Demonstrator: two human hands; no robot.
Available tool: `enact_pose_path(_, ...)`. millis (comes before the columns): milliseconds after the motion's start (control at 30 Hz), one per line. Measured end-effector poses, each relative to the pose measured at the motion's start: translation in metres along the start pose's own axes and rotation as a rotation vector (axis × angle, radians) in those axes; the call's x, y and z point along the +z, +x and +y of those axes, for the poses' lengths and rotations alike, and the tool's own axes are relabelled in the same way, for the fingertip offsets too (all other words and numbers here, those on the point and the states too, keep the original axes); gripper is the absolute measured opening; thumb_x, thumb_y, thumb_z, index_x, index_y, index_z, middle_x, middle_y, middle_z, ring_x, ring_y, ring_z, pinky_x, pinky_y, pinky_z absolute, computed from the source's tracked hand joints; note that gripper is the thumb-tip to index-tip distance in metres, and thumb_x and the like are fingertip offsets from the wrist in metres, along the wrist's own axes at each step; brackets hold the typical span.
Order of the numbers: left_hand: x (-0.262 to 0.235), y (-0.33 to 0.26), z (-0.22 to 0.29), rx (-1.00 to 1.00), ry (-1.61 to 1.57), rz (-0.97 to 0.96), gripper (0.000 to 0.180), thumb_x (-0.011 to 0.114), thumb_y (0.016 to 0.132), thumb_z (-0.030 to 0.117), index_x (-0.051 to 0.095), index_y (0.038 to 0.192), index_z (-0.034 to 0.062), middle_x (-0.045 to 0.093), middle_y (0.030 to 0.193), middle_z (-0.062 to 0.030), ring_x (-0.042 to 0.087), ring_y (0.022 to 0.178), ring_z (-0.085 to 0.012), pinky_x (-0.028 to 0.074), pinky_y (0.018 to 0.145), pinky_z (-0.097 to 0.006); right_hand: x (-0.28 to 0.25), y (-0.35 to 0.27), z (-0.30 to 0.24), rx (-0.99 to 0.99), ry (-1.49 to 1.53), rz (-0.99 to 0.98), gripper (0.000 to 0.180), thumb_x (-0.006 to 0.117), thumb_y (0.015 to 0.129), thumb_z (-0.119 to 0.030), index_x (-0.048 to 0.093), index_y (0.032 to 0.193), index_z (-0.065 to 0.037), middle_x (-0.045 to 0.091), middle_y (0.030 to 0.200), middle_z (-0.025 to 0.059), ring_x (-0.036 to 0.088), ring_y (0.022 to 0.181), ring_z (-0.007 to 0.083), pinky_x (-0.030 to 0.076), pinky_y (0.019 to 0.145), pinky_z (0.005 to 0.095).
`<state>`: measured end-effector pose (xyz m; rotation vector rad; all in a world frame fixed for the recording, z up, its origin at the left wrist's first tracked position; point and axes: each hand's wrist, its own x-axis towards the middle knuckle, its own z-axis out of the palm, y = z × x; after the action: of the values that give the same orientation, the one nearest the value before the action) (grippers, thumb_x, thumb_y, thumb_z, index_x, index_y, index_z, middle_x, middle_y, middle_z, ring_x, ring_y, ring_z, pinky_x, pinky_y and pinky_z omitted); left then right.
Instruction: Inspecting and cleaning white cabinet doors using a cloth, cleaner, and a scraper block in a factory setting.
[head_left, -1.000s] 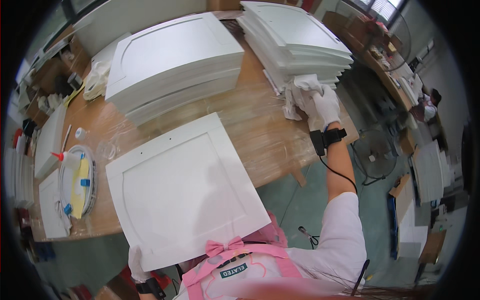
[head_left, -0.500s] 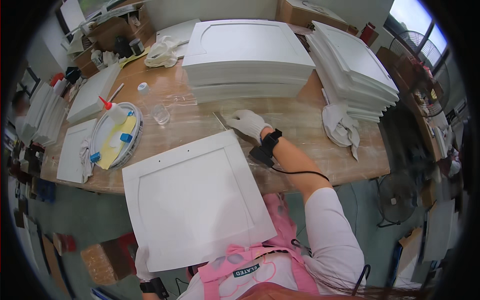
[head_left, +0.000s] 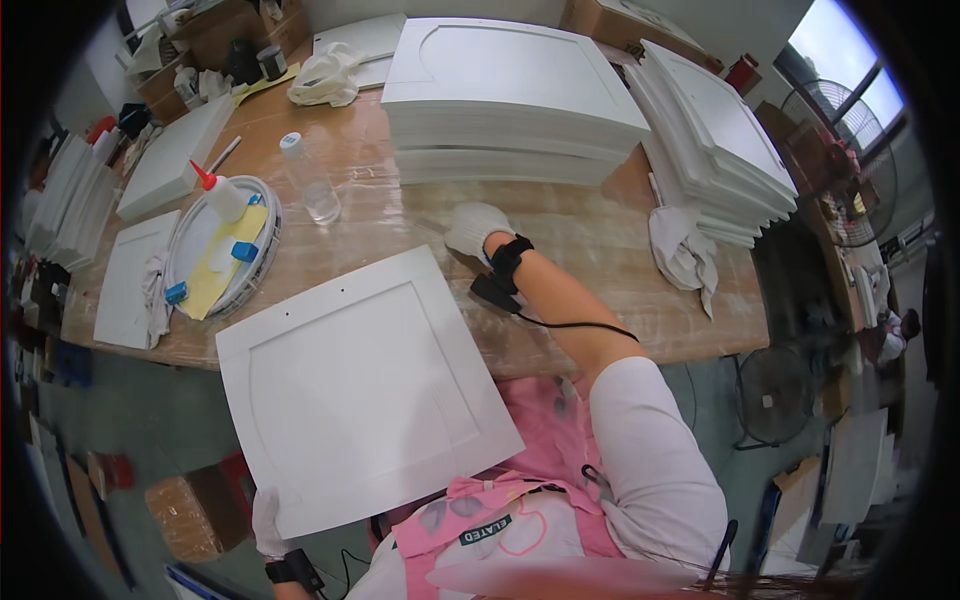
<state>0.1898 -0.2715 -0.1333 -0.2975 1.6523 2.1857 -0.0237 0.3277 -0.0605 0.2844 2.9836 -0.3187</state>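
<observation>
A white cabinet door panel (head_left: 360,385) with a recessed centre and two small holes lies tilted, its far part over the table's front edge, its near end by my body. My left hand (head_left: 268,522), in a white glove, grips the panel's lower left edge; some of its fingers are hidden beneath. Just past the panel's far right corner, my gloved right hand (head_left: 479,231) rests low over the table with its fingers curled in. What it holds, if anything, is hidden by the glove. A black strap with a cable circles my right wrist.
Behind my right hand rises a stack of white panels (head_left: 515,110), with another stack (head_left: 715,130) to its right. A white cloth (head_left: 683,250) hangs beside it. At left are a round lid (head_left: 262,275) bearing a red-tipped bottle (head_left: 226,200), and a clear bottle (head_left: 318,195).
The panel sits slightly further left in view. My right hand has closed more and shifted slightly; the thin metal strip seen beside it earlier no longer shows clearly. My left hand keeps its grip.
</observation>
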Motion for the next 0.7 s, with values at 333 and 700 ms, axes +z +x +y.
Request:
enact_pose_path(333,0.016,0.009,0.007,0.072,0.094,-0.052,0.039,0.052,0.102,0.024,0.054,0.132,-0.0012,0.063,0.124,-0.0134,0.062,0.111,-0.0274,0.051,0.096,-0.04,-0.002,-0.028,0.041,-0.056,0.374,0.212,0.034,0.055,0.082,-0.018,0.07,0.108,-0.003,0.07,0.087,0.0214,0.068,0.08,0.0365,0.053,0.069,0.0439)
enact_pose_path(700,0.2,0.094,0.016,-0.056,0.012,-0.4,0.036,0.053,0.1,0.015,0.053,0.13,-0.0047,0.062,0.121,-0.0143,0.061,0.112,-0.0206,0.05,0.095,-0.034,-0.104,-0.226,0.124,0.042,1.354,0.275,0.019,0.047,0.101,-0.009,0.062,0.106,0.001,0.06,0.088,0.0024,0.054,0.08,0.0103,0.044,0.075,0.0239)
